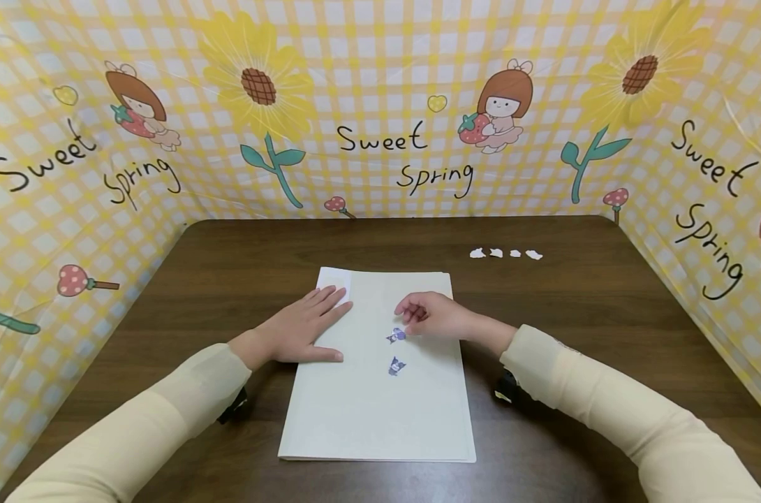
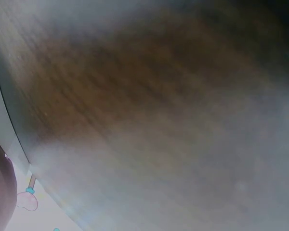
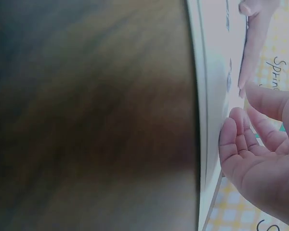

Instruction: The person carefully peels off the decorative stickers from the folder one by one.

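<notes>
A large white booklet lies on the dark wooden table. Two small purple cartoon stickers are on its cover: an upper sticker and a lower sticker. My left hand rests flat at the booklet's upper left, its fingers spread over a small white paper at the corner. Over the right half of the cover is my right hand, with loosely bent fingers and its thumb close beside the upper sticker. Nothing shows between thumb and fingers in the right wrist view.
Several small white paper scraps lie in a row at the table's far right. Behind and at both sides stands a yellow checked cloth with printed flowers and figures. Dark wood blurs across much of both wrist views.
</notes>
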Tool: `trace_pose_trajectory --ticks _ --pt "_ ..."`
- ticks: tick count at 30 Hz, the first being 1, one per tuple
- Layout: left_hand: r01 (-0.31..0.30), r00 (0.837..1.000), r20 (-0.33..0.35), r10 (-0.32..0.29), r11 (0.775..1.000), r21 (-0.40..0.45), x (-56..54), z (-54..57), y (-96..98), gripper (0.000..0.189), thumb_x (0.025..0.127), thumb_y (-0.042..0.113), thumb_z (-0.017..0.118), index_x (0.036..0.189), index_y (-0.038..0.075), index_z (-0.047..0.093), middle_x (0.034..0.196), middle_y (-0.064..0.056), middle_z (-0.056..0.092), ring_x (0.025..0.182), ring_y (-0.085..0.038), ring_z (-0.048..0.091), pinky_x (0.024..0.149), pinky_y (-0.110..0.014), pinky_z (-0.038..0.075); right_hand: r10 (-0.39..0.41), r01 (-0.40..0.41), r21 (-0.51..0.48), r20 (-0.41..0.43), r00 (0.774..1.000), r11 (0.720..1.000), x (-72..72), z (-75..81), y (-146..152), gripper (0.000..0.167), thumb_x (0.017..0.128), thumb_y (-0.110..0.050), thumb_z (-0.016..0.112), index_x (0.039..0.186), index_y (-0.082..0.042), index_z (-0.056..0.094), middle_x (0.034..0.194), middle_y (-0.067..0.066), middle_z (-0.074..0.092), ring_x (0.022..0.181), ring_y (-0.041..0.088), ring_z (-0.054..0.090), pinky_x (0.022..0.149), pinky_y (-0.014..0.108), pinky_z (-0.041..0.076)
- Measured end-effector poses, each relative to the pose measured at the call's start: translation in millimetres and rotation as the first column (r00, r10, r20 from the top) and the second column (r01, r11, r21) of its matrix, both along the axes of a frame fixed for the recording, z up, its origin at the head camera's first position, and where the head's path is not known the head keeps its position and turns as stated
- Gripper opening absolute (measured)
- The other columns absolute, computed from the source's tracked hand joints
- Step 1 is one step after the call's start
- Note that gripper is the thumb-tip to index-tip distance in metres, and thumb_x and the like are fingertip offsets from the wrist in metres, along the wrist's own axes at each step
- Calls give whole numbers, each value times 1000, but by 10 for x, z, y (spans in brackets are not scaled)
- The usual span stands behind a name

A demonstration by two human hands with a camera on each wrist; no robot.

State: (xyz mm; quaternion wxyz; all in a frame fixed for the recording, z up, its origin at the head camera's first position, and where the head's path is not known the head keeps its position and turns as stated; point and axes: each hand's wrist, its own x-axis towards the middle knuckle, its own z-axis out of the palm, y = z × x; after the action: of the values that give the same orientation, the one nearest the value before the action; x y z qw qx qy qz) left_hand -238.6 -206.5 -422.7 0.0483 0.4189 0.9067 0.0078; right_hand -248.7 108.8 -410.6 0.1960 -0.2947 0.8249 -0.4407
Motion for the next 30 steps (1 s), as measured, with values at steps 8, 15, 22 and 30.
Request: trace_pose_trajectory --ticks 8,15,22,30 --pt "-1 1000 4 1 1000 -1 5 12 -1 98 87 77 37 156 9 19 161 -15 10 147 -32 5 116 -46 9 53 -47 80 -76 996 996 20 -11 -62 21 86 0 72 106 -2 66 90 4 60 81 15 53 77 25 46" --pt "7 1000 -1 -7 1000 14 0 3 -8 97 88 76 39 156 9 21 161 -16 11 147 -32 6 116 -47 9 91 -71 146 -140 986 987 13 -25 -100 17 86 -3 73 102 -5 67 85 2 55 78 14 50 73 24 44" --pt "10 1000 -18 -10 1000 20 -5 -22 -12 97 88 76 40 155 8 23 160 -17 13 146 -35 8 115 -49 11 125 -95 172 -173 977 981 2 -36 -108 16 86 -5 74 100 -7 67 83 1 52 76 13 47 70 24 41" --pt "5 1000 -19 -5 1000 12 -19 -43 -12 98 87 77 39 156 10 21 161 -15 11 147 -31 5 116 -47 9 116 -82 189 -175 978 979 25 -7 -96 13 87 -6 73 99 -9 69 83 1 53 78 15 48 72 26 42"
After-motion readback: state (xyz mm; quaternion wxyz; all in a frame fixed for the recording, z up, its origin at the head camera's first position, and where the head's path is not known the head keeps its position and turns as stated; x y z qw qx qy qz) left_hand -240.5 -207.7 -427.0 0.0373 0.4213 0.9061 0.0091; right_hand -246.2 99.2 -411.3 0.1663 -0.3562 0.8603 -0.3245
